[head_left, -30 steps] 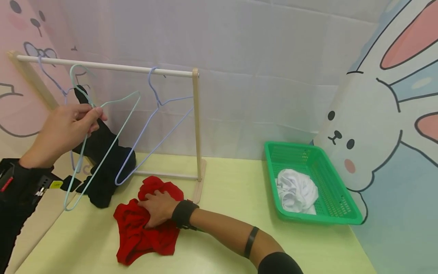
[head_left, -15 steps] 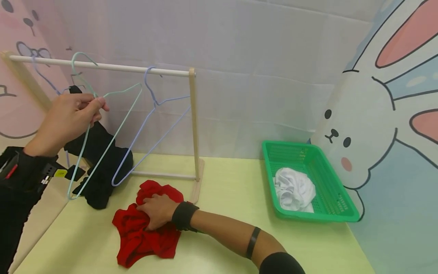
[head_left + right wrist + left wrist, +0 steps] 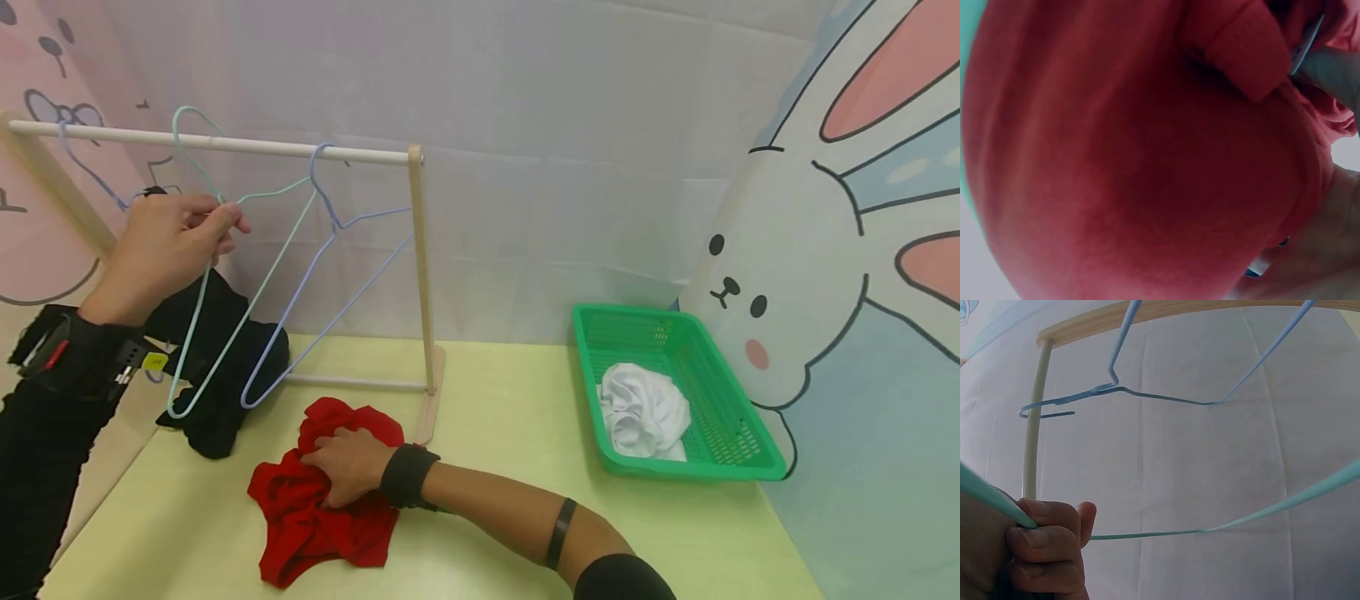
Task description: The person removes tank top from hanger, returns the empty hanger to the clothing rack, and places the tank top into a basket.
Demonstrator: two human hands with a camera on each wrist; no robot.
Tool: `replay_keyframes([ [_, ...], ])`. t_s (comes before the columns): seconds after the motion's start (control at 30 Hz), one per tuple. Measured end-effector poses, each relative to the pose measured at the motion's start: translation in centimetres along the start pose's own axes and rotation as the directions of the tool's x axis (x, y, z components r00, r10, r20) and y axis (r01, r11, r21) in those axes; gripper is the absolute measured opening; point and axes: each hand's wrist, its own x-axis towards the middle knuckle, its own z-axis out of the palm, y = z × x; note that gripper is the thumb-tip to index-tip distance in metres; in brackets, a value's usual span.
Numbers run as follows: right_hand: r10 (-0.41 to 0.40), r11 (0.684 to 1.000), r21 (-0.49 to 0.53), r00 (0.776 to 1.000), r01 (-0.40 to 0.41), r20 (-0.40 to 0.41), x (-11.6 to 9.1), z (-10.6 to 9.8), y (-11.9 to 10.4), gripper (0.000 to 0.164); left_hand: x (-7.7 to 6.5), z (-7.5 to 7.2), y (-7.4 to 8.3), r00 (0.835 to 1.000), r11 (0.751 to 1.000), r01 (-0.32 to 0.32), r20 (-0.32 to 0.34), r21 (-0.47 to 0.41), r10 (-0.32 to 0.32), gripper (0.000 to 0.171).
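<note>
My left hand (image 3: 161,250) pinches a mint-green clothes hanger (image 3: 1310,490) at its neck between thumb and fingers. The hanger's hook rises over the white rail (image 3: 255,145) of a small wooden rack, overlapping it in the head view. Lower down, my right hand (image 3: 352,467) rests with spread fingers on a crumpled red garment (image 3: 322,542) lying on the table. Red cloth fills most of the right wrist view and hides most of that hand's fingers. A periwinkle hanger (image 3: 1166,397) hangs bare from the rail, to the right of the mint one.
Another periwinkle hanger (image 3: 90,171) hangs at the rail's left end. Black cloth (image 3: 217,437) droops below it onto the table. The rack's right post (image 3: 422,275) stands beyond the red garment. At right, a green basket (image 3: 675,471) holds a bunched white cloth (image 3: 643,408).
My left hand has raised the mint hanger and shifted it slightly right, bringing its hook from in front of the rail to above it. My right hand has stayed on the red garment.
</note>
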Motion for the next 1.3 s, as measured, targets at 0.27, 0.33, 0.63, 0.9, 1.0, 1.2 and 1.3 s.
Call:
replay_keyframes([
  [0.27, 0.002, 1.000, -0.003, 1.000, -0.002, -0.008, -0.1, 0.1, 0.1, 0.068, 0.6, 0.6, 0.2, 1.000, 1.000, -0.010, 0.015, -0.011, 0.011, 0.047],
  [0.33, 0.005, 1.000, -0.003, 1.000, -0.005, -0.007, -0.1, 0.1, 0.1, 0.068, 0.9, 0.8, 0.3, 1.000, 1.000, -0.003, 0.028, -0.009, 0.004, 0.048],
  [0.63, 0.003, 1.000, 0.008, 1.000, -0.003, 0.014, -0.1, 0.0, 0.1, 0.069, 1.1, 1.6, 0.4, 0.998, 1.000, 0.014, 0.060, -0.009, -0.013, 0.050],
  [0.9, 0.005, 1.000, 0.016, 1.000, -0.005, 0.009, -0.5, 0.6, 0.1, 0.069, 0.8, 1.9, 0.0, 0.997, 1.000, 0.004, 0.081, -0.015, -0.002, 0.050],
  [1.0, 0.011, 1.000, 0.024, 1.000, -0.011, 0.003, -0.8, 0.7, 0.1, 0.068, 0.8, 2.2, -0.3, 0.996, 1.000, -0.001, 0.085, -0.004, 0.002, 0.050],
  [1.2, 0.000, 1.000, 0.023, 1.000, 0.000, -0.009, -1.5, 0.7, 0.2, 0.067, 0.7, 2.6, -0.6, 0.996, 1.000, -0.002, 0.087, -0.001, 0.002, 0.050],
  [1.3, -0.005, 1.000, 0.018, 1.000, 0.005, -0.016, -1.6, 0.7, 0.2, 0.067, 0.6, 2.6, -0.6, 0.996, 1.000, 0.001, 0.090, -0.003, 0.000, 0.051],
])
